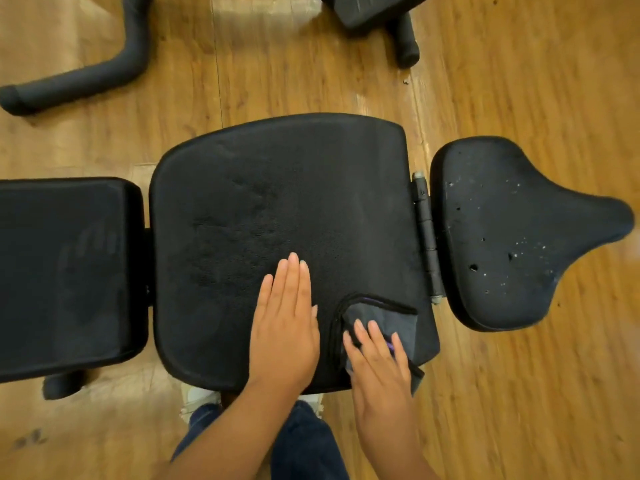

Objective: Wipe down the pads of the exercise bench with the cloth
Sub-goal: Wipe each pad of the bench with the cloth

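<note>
The black exercise bench lies across the view with three pads: a rectangular left pad (62, 271), a wide middle pad (277, 161) and a saddle-shaped right pad (502, 237) flecked with white specks and small holes. A dark cloth (398, 318) lies on the middle pad's near right part, one corner folded over to show a grey underside. My left hand (284, 327) rests flat on the middle pad just left of that fold, holding nothing. My right hand (381, 368) presses on the folded cloth at the pad's near edge, and cloth sticks out beneath it.
A metal hinge (427, 237) joins the middle and right pads. On the wooden floor (519, 81), a curved black padded bar (86, 77) lies at the far left and another black piece of equipment (374, 12) at the top. My shoes (201, 398) stand under the bench's near edge.
</note>
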A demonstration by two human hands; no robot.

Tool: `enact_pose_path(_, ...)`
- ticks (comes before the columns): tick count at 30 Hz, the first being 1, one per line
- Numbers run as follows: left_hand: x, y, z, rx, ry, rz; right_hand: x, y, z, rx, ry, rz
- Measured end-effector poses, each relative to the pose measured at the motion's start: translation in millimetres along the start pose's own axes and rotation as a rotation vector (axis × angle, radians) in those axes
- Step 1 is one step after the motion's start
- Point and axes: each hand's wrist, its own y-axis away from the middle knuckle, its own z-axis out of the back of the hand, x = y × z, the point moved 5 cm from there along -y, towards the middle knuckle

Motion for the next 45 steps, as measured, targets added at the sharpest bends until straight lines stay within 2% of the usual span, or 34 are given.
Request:
enact_pose_path(5, 0, -1, -1, 0.032, 0.002, 0.005, 2, -51, 7, -0.055, -0.012, -0.084)
enact_pose_path(13, 1, -2, -1, 0.045, -0.001, -0.008, -3, -201, 27, -0.143, -0.088, -0.021)
enact_pose_path(16, 1, -3, -1, 0.035, -0.02, -0.008, -5, -262, 35, -0.131, -0.094, -0.053)
enact_pose_path(19, 0, -2, -1, 0.029, -0.008, -0.011, -9, -284, 35, -0.115, -0.082, -0.061)
enact_pose_path(24, 1, -2, -1, 0.031, -0.022, -0.005, -10, -276, 40, -0.08, -0.135, -0.002)
enact_pose_path(27, 1, -1, -1, 0.038, -0.038, -0.012, -14, -240, 39, -0.076, -0.116, 0.025)
enact_pose_path(34, 0, -1, -1, 0.05, -0.067, -0.01, -43, -28, 14, -0.05, 0.026, 0.055)
enact_pose_path(36, -1, -1, -2, 0.051, -0.066, -0.009, -54, 9, 2, 0.023, 0.065, 0.045)
enact_pose_path(39, -1, -1, -2, 0.049, -0.057, -0.004, -65, 17, -17, 0.179, 0.132, -0.053)
enact_pose_path(40, -1, 0, -2, 0.049, -0.057, -0.004, -64, 12, -14, 0.164, 0.135, -0.075)
enact_pose_path(42, -2, 0, -2, 0.044, -0.047, -0.009, -54, 1, 3, -0.055, 0.069, -0.024)
enact_pose_path(43, -1, 0, -2, 0.037, -0.039, -0.012, -54, -7, 8, -0.105, 0.025, -0.052)
enact_pose_path(45, -2, 0, -3, 0.028, -0.031, -0.014, -56, -36, 18, -0.106, -0.024, -0.141)
